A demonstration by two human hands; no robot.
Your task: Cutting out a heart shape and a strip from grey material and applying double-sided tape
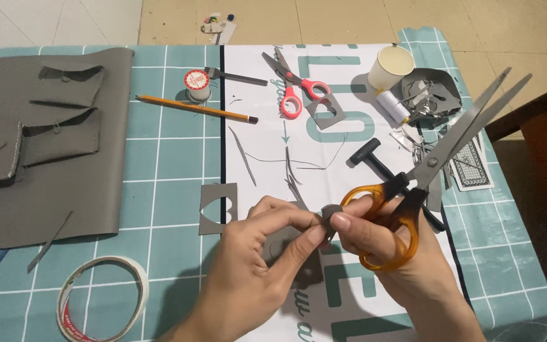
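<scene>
My left hand (257,253) and my right hand (381,247) meet low in the middle of the head view, both pinching a small grey leather piece (330,214) between thumbs and fingertips. My right hand also carries amber-handled scissors (413,190) looped on its fingers, blades slightly apart and pointing up to the right. Under the hands lies a larger grey leather scrap (308,269) on the white printed sheet (349,114).
Large grey leather sheet with pockets (52,139) at left, tape roll (102,297), grey stencil with cut-out (218,209), pencil (197,109), thread spool (197,85), red-handled scissors (295,85), paper cup (392,66), black mallet (375,158), white thread spool (392,106), playing card (473,164), wooden furniture edge (546,126) at right.
</scene>
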